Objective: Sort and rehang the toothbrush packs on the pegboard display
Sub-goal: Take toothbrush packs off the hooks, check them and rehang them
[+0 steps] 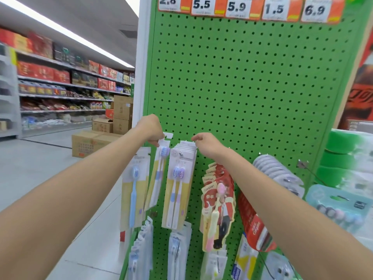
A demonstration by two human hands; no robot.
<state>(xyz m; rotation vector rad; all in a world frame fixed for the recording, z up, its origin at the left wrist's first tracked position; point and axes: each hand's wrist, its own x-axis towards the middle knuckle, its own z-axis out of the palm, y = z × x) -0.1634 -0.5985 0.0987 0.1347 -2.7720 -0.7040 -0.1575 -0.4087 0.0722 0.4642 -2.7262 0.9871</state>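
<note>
One pack (158,172) pinched by left grip (150,129); right grip (203,143) fingertips hidden, state unclear.

Both arms stretch forward, left hand (150,129) pinching a toothbrush pack (157,178) by its top, right hand (203,143) with fingers curled.

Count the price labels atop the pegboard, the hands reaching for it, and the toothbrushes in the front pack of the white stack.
Price labels: 5
Hands: 2, left hand pinching a loose pack, right hand at the top of the stack
Toothbrushes in the stack's front pack: 2
Total: 9
</note>
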